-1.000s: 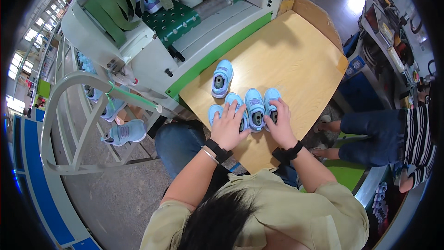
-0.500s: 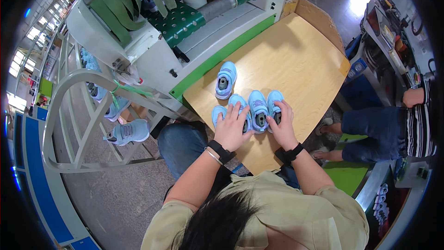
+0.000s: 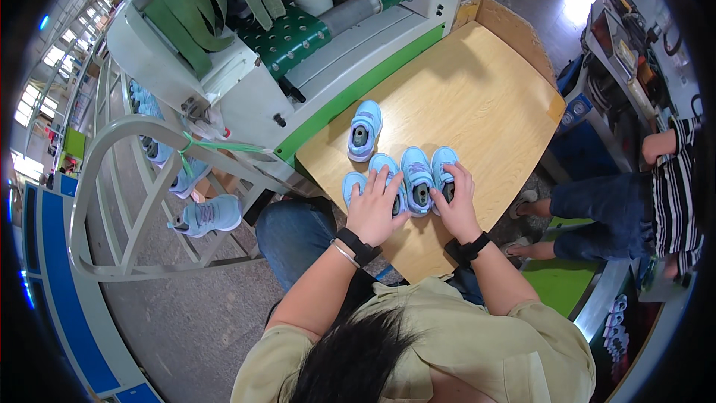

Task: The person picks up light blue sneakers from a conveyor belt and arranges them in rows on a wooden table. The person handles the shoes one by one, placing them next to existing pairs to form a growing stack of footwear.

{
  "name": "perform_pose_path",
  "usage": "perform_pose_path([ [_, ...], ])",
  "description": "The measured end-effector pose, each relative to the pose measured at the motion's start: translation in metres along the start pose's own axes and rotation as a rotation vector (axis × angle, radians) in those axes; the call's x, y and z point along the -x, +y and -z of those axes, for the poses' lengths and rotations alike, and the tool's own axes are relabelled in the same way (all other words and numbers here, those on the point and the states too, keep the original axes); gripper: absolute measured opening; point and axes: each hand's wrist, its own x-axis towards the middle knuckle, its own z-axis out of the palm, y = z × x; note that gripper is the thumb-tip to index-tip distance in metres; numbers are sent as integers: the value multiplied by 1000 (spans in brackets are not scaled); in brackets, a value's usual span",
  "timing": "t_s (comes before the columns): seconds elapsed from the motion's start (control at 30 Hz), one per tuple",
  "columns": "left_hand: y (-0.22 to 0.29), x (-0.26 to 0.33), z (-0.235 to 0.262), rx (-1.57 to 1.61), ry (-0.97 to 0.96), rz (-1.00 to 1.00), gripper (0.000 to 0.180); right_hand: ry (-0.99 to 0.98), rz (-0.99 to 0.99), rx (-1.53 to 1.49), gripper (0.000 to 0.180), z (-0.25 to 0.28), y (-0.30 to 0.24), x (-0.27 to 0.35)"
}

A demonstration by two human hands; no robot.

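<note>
Several light blue sneakers stand side by side in a row on the wooden tabletop (image 3: 477, 104), toes pointing away from me. Across the two leftmost sneakers lies my left hand (image 3: 375, 209), its fingers spread over them and its thumb along the inner side of the second sneaker (image 3: 382, 160). My right hand (image 3: 457, 205) is closed around the rightmost sneaker (image 3: 444, 155), thumb on its left side. Between the hands, another sneaker (image 3: 416, 168) shows its dark insert. A single sneaker (image 3: 365, 130) stands apart, farther off to the left. My palms hide parts of the outer shoes.
Beyond the table's left edge is a white and green machine with a perforated green conveyor belt (image 3: 298, 41) and hanging strips. More blue sneakers (image 3: 210, 215) sit on a metal rack (image 3: 112, 179) at left. A person in dark shorts (image 3: 604, 213) stands at right.
My hands and the sneakers stay in place. At right, the other person's arm and body have shifted slightly.
</note>
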Motion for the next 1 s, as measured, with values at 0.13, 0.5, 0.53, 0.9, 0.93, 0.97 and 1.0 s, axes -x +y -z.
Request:
perform_pose_path([
  [0.13,0,0,-1,-3,4,0,83,2,1,4,60,0,1,0],
  [0.5,0,0,-1,-1,19,-5,82,3,-1,19,59,1,-1,-2],
  [0.53,0,0,-2,1,17,-5,82,5,-2,18,59,1,-1,-1],
  [0.9,0,0,-3,5,21,-1,80,16,16,40,60,2,-1,-1],
  [0.93,0,0,-2,4,18,1,80,18,23,39,60,1,1,0],
  [0.97,1,0,-1,2,15,2,80,21,29,37,61,1,2,0],
  [1.0,1,0,-1,4,15,1,80,23,29,35,61,0,2,0],
])
